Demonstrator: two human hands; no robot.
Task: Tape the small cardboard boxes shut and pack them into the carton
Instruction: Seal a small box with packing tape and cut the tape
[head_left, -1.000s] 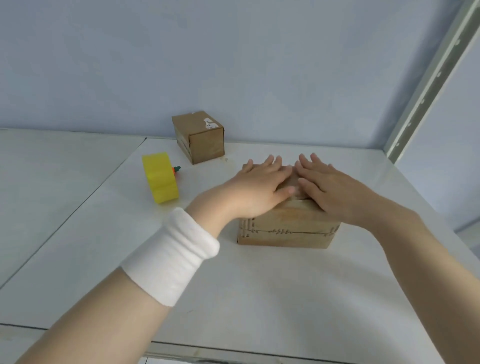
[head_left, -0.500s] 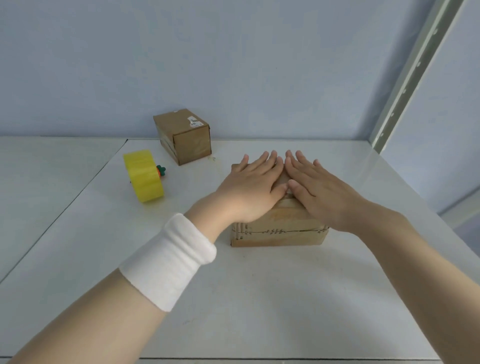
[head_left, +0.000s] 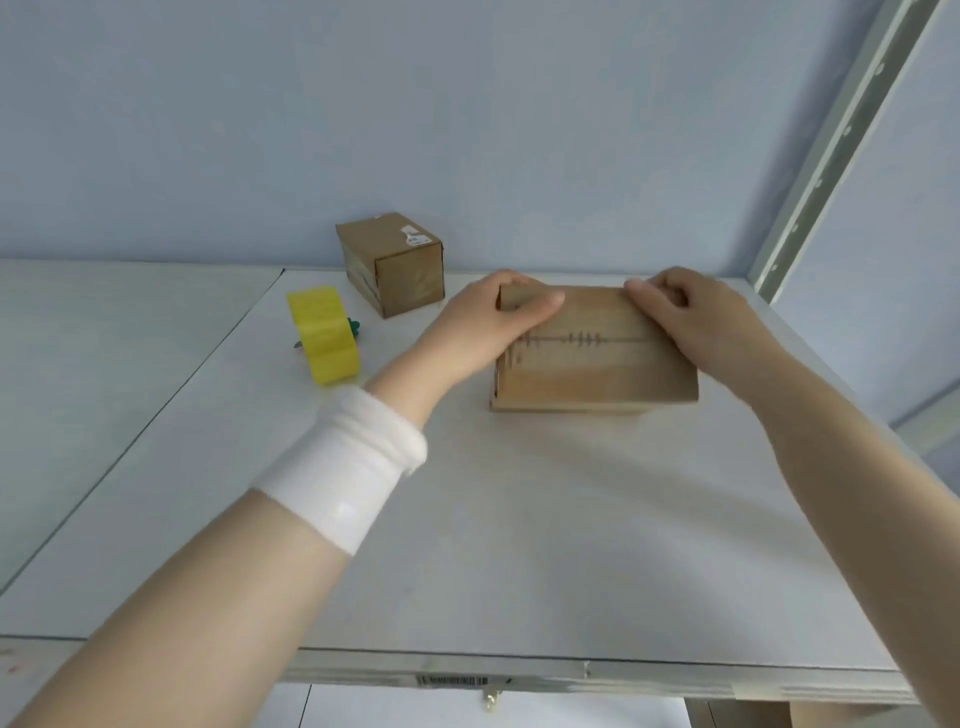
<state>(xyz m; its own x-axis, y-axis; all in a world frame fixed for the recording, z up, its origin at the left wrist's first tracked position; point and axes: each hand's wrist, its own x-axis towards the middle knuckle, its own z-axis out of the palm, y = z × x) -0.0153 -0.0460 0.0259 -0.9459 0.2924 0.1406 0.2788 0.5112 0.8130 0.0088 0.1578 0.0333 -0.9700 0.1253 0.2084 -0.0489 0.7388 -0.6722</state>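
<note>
**Two boxes on table; near box tipped up in both hands**

Count: two small cardboard boxes, one roll of yellow tape, two hands, one white wristband.

Item 1. The larger box (head_left: 587, 364) sits right of centre on the table (head_left: 519, 545). Its lower edge rests on the table top, and the face with the dark printed line is turned up toward the camera. The picture is blurred here, so the flaps cannot be judged.

Item 2. The left grip (head_left: 488, 322) grasps the box's far left corner, with the thumb curled over the marked face. The right grip (head_left: 696, 317) grasps the far right corner, fingers curled over the top edge.

Item 3. The second box (head_left: 395, 265) stands closed at the far edge of the table by the wall. It has a small label on top and lies well apart from the hands.

Item 4. The tape roll (head_left: 327, 335) stands on edge, left of the held box and just near of the second box.

Item 5. The wristband (head_left: 343, 467) is on the left wrist.

Change noted: half a second ago both hands lay flat, side by side, on top of the box, with the marked face seen only as a narrow strip. The hands have since parted to the corners and the box has been tipped. The second box and the tape keep their places.
</note>
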